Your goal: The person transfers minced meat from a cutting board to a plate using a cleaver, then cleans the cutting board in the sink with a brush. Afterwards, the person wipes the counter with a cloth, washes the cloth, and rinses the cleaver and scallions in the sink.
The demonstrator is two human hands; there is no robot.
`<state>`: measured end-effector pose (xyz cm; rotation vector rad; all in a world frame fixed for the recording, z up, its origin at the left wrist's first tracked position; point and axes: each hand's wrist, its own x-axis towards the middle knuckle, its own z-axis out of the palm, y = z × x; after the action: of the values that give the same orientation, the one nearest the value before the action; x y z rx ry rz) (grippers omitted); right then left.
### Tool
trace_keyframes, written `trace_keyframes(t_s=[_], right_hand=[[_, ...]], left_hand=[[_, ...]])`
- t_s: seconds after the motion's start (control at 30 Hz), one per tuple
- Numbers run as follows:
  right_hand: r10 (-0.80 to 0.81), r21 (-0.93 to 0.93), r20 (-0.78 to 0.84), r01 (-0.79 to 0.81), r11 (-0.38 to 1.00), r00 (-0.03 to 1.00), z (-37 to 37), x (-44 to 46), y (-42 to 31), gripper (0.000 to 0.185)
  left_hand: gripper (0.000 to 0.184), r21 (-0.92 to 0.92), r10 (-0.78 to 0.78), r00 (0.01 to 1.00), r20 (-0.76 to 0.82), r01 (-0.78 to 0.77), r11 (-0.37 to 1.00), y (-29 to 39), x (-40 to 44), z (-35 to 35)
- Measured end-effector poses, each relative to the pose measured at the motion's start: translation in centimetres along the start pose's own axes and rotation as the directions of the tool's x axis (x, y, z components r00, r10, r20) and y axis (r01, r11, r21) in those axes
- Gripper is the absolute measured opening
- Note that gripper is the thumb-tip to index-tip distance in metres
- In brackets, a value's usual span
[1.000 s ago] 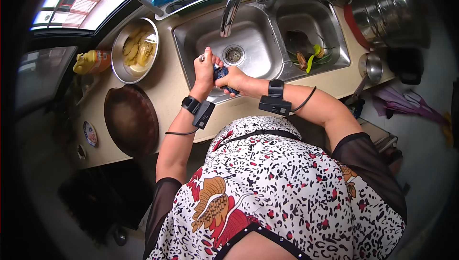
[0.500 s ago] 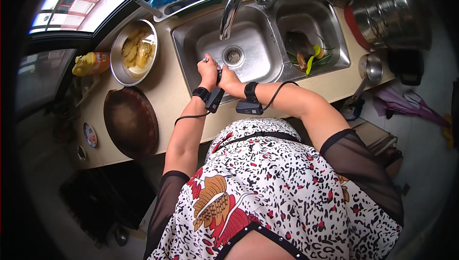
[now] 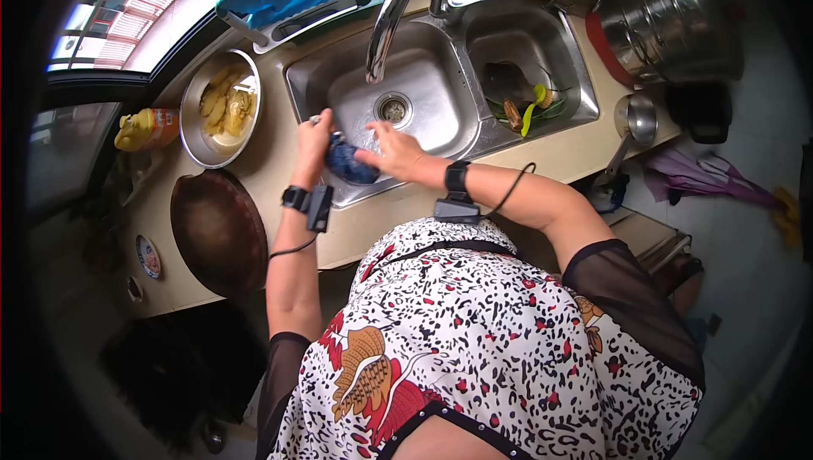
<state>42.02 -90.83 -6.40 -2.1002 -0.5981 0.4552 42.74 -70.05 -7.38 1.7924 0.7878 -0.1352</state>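
Note:
A dark blue cloth [image 3: 351, 164], crumpled and wet-looking, hangs over the front left edge of the large sink basin [image 3: 440, 121]. The fingers of my left hand [image 3: 313, 145] are closed on its upper left end. My right hand [image 3: 396, 154] is on the cloth's other side, fingers apart and thumb reaching to its edge; whether it touches cannot be made out. Above the basin arches the chrome faucet [image 3: 389, 16]. The drain [image 3: 393, 110] lies just beyond my hands.
In the smaller basin [image 3: 529, 24] lie green and yellow vegetable pieces [image 3: 531, 110]. To the left stand a metal bowl [image 3: 190, 126] of peeled yellowish pieces in liquid, a yellow bottle [image 3: 146, 128] and a round brown board [image 3: 216, 231]. A saucepan [image 3: 641, 117] sits at right.
My hands, together on a dark bundle before, are now apart. The blue cloth has opened out between them. My right hand has loosened its fingers, and the view has shifted slightly.

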Motion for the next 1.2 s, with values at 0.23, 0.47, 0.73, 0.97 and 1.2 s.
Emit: trace_keyframes(t_s=[0.23,0.47,0.73,0.97,1.2], right_hand=[[0.493,-0.537,-0.292,-0.567,0.625,0.819,-15.1,0.3,9.5,0.045],[0.639,-0.744,-0.222,-0.551,0.378,0.737,-17.1,-1.5,16.2,0.041],[0.764,-0.721,-0.091,-0.571,0.391,0.639,-17.1,-1.5,17.4,0.028],[0.641,-0.685,-0.300,-0.627,0.370,0.706,-18.3,-0.3,22.4,0.027],[0.376,-0.628,-0.294,-0.474,0.617,0.879,-24.5,-3.6,5.2,0.031]], left_hand=[[0.041,0.192,-0.040,0.999,0.015,0.037,0.981,0.3,-3.6,-12.0],[0.045,0.527,-0.051,0.991,-0.124,0.110,0.843,-9.5,-1.6,-15.5],[0.072,0.749,0.275,0.916,-0.292,0.040,0.662,-2.5,-6.7,-12.0],[0.039,0.684,0.618,0.785,-0.032,-0.433,0.586,1.4,-7.8,-6.5],[0.030,0.133,0.340,0.855,0.390,-0.418,0.899,6.1,-9.5,2.2]])
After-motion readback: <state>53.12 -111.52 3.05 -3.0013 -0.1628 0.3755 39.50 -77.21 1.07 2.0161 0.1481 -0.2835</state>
